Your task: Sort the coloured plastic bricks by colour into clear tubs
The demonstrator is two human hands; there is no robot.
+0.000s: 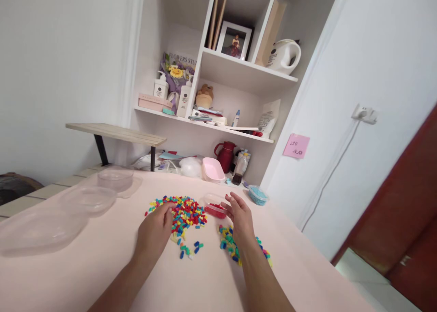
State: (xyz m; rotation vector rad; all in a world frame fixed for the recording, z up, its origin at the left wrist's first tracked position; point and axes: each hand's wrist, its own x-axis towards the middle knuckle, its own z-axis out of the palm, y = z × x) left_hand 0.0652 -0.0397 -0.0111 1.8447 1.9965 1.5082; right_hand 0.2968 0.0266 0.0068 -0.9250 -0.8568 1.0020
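A mixed pile of small coloured pieces [186, 214], red, yellow, blue and green, lies on the pink tabletop. My left hand [153, 228] is at the pile's left side, fingers curled in; whatever its fingertips hold is hidden. My right hand [241, 216] hangs beside a clear plastic tub [209, 198] with red pieces [215, 210] inside. Its fingers are apart, and a tiny red spot shows by the fingertips. Under and around the right wrist spreads a second group of pieces [225, 237], mostly blue, green and yellow. Several loose pieces [186, 249] lie between the two groups.
Clear empty-looking tubs [88, 199] line the table's left side. A tub of light blue pieces [258, 195] stands at the back right. Behind are a pink basin [213, 169], a red jug [226, 156], a dark-bottomed bottle [240, 168] and a small wooden stand [116, 133] below shelves.
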